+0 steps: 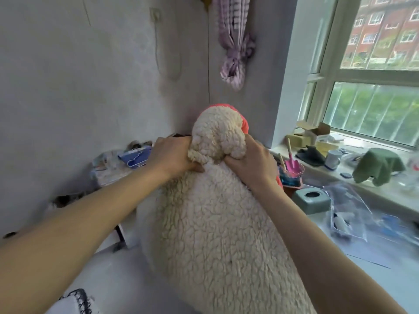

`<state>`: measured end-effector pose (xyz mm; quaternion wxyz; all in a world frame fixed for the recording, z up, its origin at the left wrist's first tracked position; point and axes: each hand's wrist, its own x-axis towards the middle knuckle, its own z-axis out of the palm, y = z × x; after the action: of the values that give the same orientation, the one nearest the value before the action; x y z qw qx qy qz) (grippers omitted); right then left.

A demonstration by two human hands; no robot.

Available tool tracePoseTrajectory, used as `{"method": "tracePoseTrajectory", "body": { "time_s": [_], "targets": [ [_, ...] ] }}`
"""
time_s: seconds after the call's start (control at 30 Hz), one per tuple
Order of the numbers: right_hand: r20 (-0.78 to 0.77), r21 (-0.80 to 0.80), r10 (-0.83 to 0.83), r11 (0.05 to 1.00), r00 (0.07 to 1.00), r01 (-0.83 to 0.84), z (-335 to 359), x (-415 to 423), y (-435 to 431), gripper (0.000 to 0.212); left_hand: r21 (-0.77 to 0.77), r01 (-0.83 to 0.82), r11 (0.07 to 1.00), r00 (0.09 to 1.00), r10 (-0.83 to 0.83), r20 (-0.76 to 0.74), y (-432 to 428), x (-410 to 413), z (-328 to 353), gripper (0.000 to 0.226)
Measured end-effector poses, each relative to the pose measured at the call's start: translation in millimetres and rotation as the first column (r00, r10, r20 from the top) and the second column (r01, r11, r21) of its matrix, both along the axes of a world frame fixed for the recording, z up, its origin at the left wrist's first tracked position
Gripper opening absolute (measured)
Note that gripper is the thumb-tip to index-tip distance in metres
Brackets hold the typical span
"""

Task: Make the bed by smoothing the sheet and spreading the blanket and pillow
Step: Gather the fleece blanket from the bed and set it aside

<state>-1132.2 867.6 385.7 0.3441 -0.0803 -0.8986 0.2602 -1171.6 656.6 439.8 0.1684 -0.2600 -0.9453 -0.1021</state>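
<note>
A cream fleece blanket (217, 234) with a bright pink-red outer side hangs bunched in front of me, lifted up at the centre of the view. My left hand (172, 155) grips its upper edge on the left. On the right, my right hand (251, 162) grips the same edge, with a fold of fleece bulging up between the two hands. A corner of white cloth with black trim (74, 300) shows at the bottom left. No pillow can be seen.
A cluttered windowsill (367, 184) runs along the right with a grey tissue box (311, 200), a mug, a green cloth (378, 166), a pink toy shovel and plastic bags. A small stand with boxes (118, 164) sits against the left wall. A knotted striped cloth (233, 46) hangs above.
</note>
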Motion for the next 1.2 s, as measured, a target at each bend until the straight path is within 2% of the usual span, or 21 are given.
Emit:
{"method": "tracePoseTrajectory", "body": {
  "time_s": [0.23, 0.47, 0.87, 1.07, 1.2],
  "targets": [
    [-0.002, -0.031, -0.209, 0.978, 0.978, 0.208, -6.5, -14.1, 18.9, 0.056, -0.012, 0.21, 0.978, 0.977, -0.21, -0.031, 35.4, -73.2, -10.9, 0.068],
    [0.018, -0.076, -0.338, 0.938, 0.941, 0.338, -28.7, -33.3, 53.4, 0.059, -0.028, 0.351, 0.936, 0.936, -0.351, -0.002, 89.6, -123.9, -28.1, 0.065],
    [0.108, -0.135, -0.477, 0.862, 0.872, 0.489, -113.8, -82.9, 124.0, 0.056, -0.059, 0.513, 0.857, 0.855, -0.503, 0.126, 191.1, -203.1, -113.2, 0.07],
    [0.131, -0.151, -0.54, 0.818, 0.831, 0.555, -144.1, -101.4, 140.1, 0.058, -0.011, 0.589, 0.808, 0.796, -0.578, 0.179, 218.7, -225.8, -142.2, 0.053],
    [0.169, -0.164, -0.58, 0.781, 0.797, 0.603, -144.9, -114.0, 145.4, 0.058, -0.018, 0.634, 0.773, 0.765, -0.624, 0.157, 233.5, -245.4, -146.6, 0.064]
  ]
}}
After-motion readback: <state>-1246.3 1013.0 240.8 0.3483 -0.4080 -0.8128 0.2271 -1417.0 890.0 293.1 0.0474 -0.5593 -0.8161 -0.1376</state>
